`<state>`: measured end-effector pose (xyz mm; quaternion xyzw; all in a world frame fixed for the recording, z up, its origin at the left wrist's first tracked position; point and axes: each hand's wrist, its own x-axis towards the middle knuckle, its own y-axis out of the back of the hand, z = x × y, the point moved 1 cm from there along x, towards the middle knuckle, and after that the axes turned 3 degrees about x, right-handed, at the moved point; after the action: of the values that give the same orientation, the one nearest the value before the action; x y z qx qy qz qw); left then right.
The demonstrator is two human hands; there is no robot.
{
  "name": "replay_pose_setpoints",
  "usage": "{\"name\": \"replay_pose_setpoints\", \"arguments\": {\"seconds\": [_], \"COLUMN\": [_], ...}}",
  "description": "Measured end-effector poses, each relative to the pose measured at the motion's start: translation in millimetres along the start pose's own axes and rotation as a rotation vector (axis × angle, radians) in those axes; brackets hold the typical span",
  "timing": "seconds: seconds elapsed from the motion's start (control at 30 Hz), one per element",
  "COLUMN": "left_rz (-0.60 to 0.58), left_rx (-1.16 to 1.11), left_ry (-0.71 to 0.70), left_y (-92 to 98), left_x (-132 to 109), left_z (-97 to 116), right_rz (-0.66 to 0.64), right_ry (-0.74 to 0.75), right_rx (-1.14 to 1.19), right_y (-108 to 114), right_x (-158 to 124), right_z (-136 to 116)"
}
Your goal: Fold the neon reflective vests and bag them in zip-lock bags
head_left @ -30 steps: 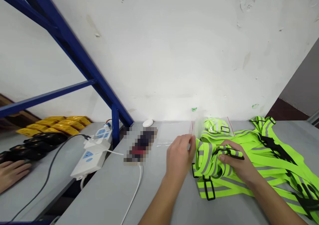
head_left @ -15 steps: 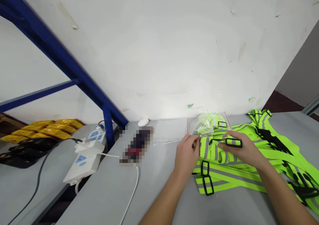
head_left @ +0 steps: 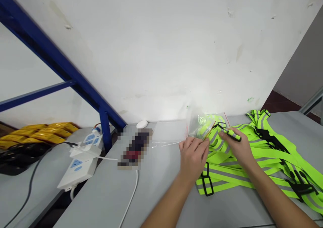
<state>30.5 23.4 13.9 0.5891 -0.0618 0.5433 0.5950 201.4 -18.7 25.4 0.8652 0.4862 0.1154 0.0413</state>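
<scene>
My right hand [head_left: 239, 149] grips a folded bundle of neon-yellow reflective strap [head_left: 214, 138] with grey stripes and black slide buckles. The bundle's far end is at the mouth of a clear zip bag [head_left: 193, 121] with a red seal line. Fingers of my left hand [head_left: 193, 156] are closed on the near edge of that bag, beside the bundle. More yellow strap shows in or behind the bag; the clear plastic makes it hard to tell which. Under and right of my hands lies a heap of reflective straps [head_left: 267, 160] with black buckles.
A pixelated phone-like item [head_left: 135, 150] with a white cable lies on the grey table [head_left: 158, 187], near a white round object [head_left: 142, 124]. Flat clear bags [head_left: 169, 131] lie beyond my left hand. Farther left are a blue frame [head_left: 104, 127], power strips [head_left: 78, 167] and yellow packets [head_left: 50, 132].
The folded strap bundle has moved away from me and tilted toward the bag's mouth. My left hand has shifted from the bundle's end to the bag's edge, lifting it.
</scene>
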Motion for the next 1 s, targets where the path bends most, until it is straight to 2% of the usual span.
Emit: {"name": "replay_pose_setpoints", "arguments": {"seconds": [0.07,0.1,0.2,0.27,0.33,0.4,0.47,0.6,0.67,0.8,1.0], "left_rz": [-0.006,-0.004,0.082,0.125,0.06,-0.059,-0.084,0.058,0.109,0.178,0.03], "left_rx": [-0.153,-0.261,-0.615,-0.767,-0.815,-0.745,-0.564,-0.157,-0.039,0.08,-0.039], "left_ry": [0.04,0.104,0.474,0.722,0.828,0.8,0.647,0.227,0.11,0.053,0.076], "left_y": [-1.4,-2.3,-5.6,-8.4,-10.5,-10.5,-7.7,0.4,1.9,-0.6,-6.4], "left_x": [-1.7,-2.4,-2.7,-1.5,0.7,2.3,2.7,1.3,0.5,0.2,-2.2], "left_z": [4.2,5.4,4.6,1.2,-3.7,-9.7,-15.2,-15.8,-9.7,6.7,20.8], "right_rz": [-0.007,-0.019,-0.043,-0.063,-0.085,-0.095,-0.109,-0.136,-0.127,-0.073,0.045], "right_ry": [0.026,0.032,0.014,0.023,0.05,0.065,0.058,0.071,0.113,0.126,-0.013], "right_rx": [0.03,0.04,0.061,0.053,0.033,0.017,0.017,-0.002,-0.043,-0.026,0.18], "right_y": [-5.2,-7.3,-10.8,-11.3,-11.0,-10.2,-9.9,-13.0,-15.8,-20.3,-20.6], "right_x": [-3.7,-5.6,-9.6,-9.8,-8.0,-5.8,-5.3,-11.7,-16.5,-21.8,-17.8], "right_z": [-0.6,-1.1,-2.0,-0.8,2.3,6.3,9.1,7.5,5.1,4.2,7.6]}}
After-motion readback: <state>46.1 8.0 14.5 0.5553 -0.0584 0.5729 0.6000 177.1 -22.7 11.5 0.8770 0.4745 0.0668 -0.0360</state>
